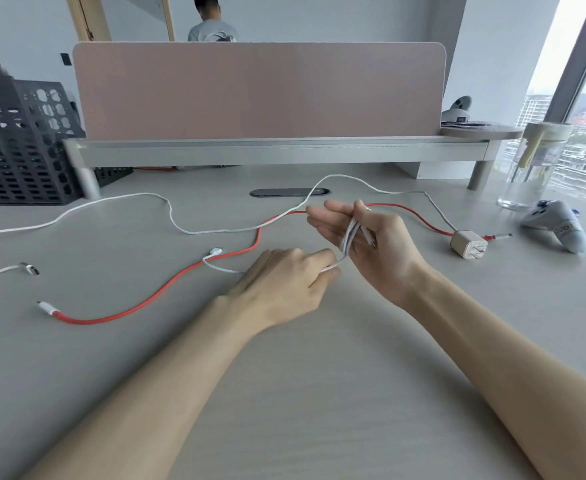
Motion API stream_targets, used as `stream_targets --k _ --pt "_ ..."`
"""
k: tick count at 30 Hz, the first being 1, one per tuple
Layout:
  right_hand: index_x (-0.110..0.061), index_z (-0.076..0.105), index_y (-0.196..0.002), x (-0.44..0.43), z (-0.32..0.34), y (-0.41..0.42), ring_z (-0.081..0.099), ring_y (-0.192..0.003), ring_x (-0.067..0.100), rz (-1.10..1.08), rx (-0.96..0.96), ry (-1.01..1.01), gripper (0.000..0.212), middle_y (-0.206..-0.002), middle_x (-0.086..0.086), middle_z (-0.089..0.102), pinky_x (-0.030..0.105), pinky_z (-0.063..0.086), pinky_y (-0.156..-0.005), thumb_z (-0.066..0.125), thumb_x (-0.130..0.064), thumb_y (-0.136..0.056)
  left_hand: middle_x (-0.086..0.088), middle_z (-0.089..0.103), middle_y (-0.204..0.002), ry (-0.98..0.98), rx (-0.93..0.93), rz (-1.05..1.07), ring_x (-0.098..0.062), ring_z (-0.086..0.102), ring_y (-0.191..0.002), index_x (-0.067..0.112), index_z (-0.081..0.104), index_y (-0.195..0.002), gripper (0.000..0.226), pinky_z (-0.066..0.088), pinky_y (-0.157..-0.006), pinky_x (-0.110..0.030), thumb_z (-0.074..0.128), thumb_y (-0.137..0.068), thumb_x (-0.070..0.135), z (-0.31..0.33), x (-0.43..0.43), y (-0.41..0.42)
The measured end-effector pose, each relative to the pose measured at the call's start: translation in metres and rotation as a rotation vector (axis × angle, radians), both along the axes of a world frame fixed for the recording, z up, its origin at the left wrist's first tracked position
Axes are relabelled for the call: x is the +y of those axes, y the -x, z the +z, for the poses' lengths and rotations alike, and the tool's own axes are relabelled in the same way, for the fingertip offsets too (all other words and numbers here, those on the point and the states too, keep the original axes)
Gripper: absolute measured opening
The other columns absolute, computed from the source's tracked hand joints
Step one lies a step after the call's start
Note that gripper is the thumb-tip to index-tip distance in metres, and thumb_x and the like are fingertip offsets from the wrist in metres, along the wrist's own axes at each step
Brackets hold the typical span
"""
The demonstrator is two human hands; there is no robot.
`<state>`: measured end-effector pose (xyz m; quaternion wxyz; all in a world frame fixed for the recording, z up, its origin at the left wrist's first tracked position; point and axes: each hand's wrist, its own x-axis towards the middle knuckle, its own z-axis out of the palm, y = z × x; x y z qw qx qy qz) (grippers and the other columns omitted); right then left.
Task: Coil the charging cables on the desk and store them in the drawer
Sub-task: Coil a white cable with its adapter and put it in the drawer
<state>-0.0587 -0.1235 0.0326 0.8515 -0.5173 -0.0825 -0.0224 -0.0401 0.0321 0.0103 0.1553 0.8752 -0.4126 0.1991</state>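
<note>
- While the right hand (pixel 371 244) stands raised above the desk (pixel 319 358) with its palm turned to the left, it serves as the form for the coil: several loops of the short white cable (pixel 348 237) lie across the palm, pinned there by the thumb, with the fingers held out fairly straight.
- The left hand (pixel 284 282) sits lower and nearer, knuckles up, pinching the same cable just below the loops; held so, it can probably feed and tension the slack.
- From that pinch the uncoiled tail runs left along the desk to its plug (pixel 215 251), so most of this cable appears gathered.
- A red cable (pixel 167 289) snakes from near left to far right, passing behind the hands and crossing the tail, which could snag on the last pull.
- A long white cable (pixel 215 232) loops across the far desk and ends at a charger block (pixel 466 244) on the right; another white lead's plug (pixel 30 269) lies at the left. All three lie loose, not yet coiled.
- No drawer can be told for sure, so where the coil goes is unclear.
- A game controller (pixel 558 226) and a glass (pixel 530 168) stand far right, apart from the work.
</note>
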Motion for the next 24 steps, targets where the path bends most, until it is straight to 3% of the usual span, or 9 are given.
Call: stream_targets --k 4,9,11,13,15,17,20,22,24 --pt "0.006 0.054 -0.123 -0.004 0.001 -0.005 0.064 -0.115 0.030 -0.064 0.081 0.098 0.060 -0.117 0.020 0.070 0.037 0.043 -0.109 0.030 -0.046 -0.104 -0.003 0.045 -0.057 -0.060 -0.127 -0.053 -0.031 0.040 -0.060 0.022 0.043 -0.076 0.028 0.026 -0.053 -0.034 0.043 -0.097 0.041 0.007 0.003 0.008" --pt "0.011 0.048 -0.127 -0.009 0.007 0.000 0.065 -0.113 0.037 -0.015 0.087 -0.053 0.085 -0.121 0.026 0.066 0.040 0.043 -0.108 0.028 -0.066 -0.096 0.001 0.029 -0.048 -0.077 -0.243 -0.126 -0.034 0.034 -0.052 0.020 0.029 -0.066 0.035 0.016 -0.047 -0.031 0.045 -0.091 0.038 0.012 0.006 0.007" --pt "0.009 0.050 -0.127 -0.006 0.006 0.001 0.066 -0.112 0.032 -0.004 0.109 0.093 0.088 -0.120 0.023 0.067 0.038 0.046 -0.104 0.022 -0.068 -0.096 0.001 0.033 -0.048 -0.049 -0.284 -0.127 -0.033 0.036 -0.051 0.019 0.034 -0.065 0.032 0.017 -0.047 -0.029 0.048 -0.089 0.036 0.015 0.008 0.007" --pt "0.001 0.057 -0.117 0.000 0.001 0.004 0.070 -0.100 0.016 0.039 0.105 0.459 0.085 -0.106 0.006 0.073 0.030 0.048 -0.095 0.012 -0.067 -0.096 0.001 0.051 -0.055 -0.024 -0.314 -0.115 -0.029 0.046 -0.053 0.022 0.054 -0.069 0.024 0.021 -0.048 -0.026 0.050 -0.087 0.036 0.016 0.011 0.007" --pt "-0.004 0.057 -0.082 0.007 -0.001 0.009 0.059 -0.067 0.004 0.114 0.044 0.750 0.080 -0.068 -0.010 0.062 0.023 0.043 -0.078 0.001 -0.059 -0.098 0.006 0.062 -0.066 0.019 -0.312 -0.108 -0.018 0.051 -0.059 0.027 0.067 -0.077 0.021 0.021 -0.050 -0.026 0.051 -0.087 0.037 0.018 0.013 0.004" --pt "-0.008 0.045 -0.064 0.010 0.002 0.012 0.050 -0.060 0.007 0.163 0.010 0.784 0.077 -0.061 0.000 0.051 0.020 0.041 -0.074 -0.004 -0.054 -0.099 0.010 0.058 -0.067 0.079 -0.256 -0.140 -0.013 0.048 -0.066 0.027 0.066 -0.076 0.017 0.025 -0.051 -0.027 0.055 -0.088 0.033 0.019 0.016 -0.001" --pt "0.007 0.064 -0.084 0.006 0.004 0.011 0.064 -0.081 0.020 0.286 0.033 0.810 0.100 -0.088 0.028 0.066 0.015 0.049 -0.076 -0.010 -0.060 -0.095 0.014 0.046 -0.066 0.180 -0.131 -0.139 -0.005 0.043 -0.068 0.023 0.059 -0.072 0.020 0.039 -0.058 -0.031 0.061 -0.085 0.038 0.020 0.020 -0.011" --pt "0.005 0.063 -0.092 0.007 0.004 0.013 0.059 -0.078 0.027 0.308 0.055 0.879 0.099 -0.081 0.029 0.065 0.018 0.047 -0.070 -0.009 -0.062 -0.094 0.014 0.041 -0.059 0.242 -0.109 -0.104 -0.006 0.040 -0.065 0.024 0.050 -0.063 0.036 0.034 -0.060 -0.027 0.062 -0.078 0.055 0.021 0.024 -0.017" --pt "-0.001 0.057 -0.090 0.008 0.007 0.016 0.054 -0.071 0.028 0.297 0.050 0.893 0.085 -0.066 0.022 0.058 0.026 0.044 -0.070 -0.003 -0.062 -0.096 0.014 0.039 -0.055 0.271 -0.112 -0.074 -0.008 0.037 -0.062 0.028 0.045 -0.060 0.038 0.031 -0.063 -0.028 0.060 -0.075 0.060 0.020 0.025 -0.020"
